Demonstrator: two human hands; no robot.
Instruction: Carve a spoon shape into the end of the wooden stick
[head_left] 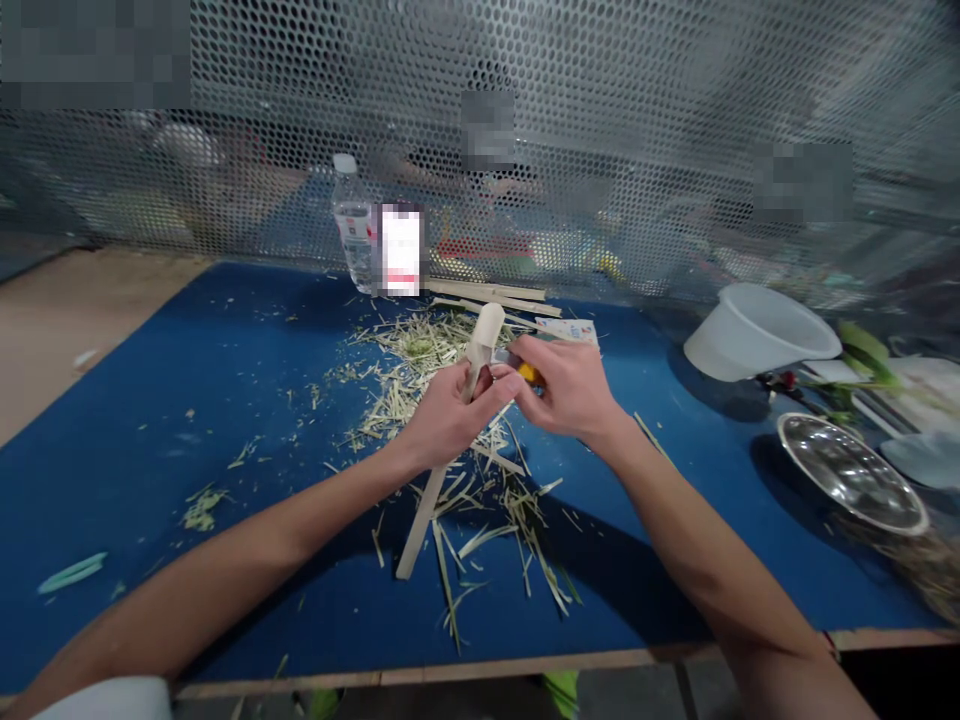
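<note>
Now, careful: that pale flat bamboo strip (pixel 480 340) with the rounded tip lies tilted in your left hand (pixel 450 415), fingers closed around it above the blue surface (pixel 150 380). Your right hand (pixel 562 385) pinches a yellow-handled knife (pixel 529 373) right against it, so one slip could nick your left fingers (pixel 491 385). The strip looks smooth and clean, with pale-green fibrous shavings (pixel 480 510) scattered beneath.

The pale wooden strip (pixel 420 525) looks matt and rough; at three o'clock, the round steel bowl (pixel 853 473) is glossy.
</note>
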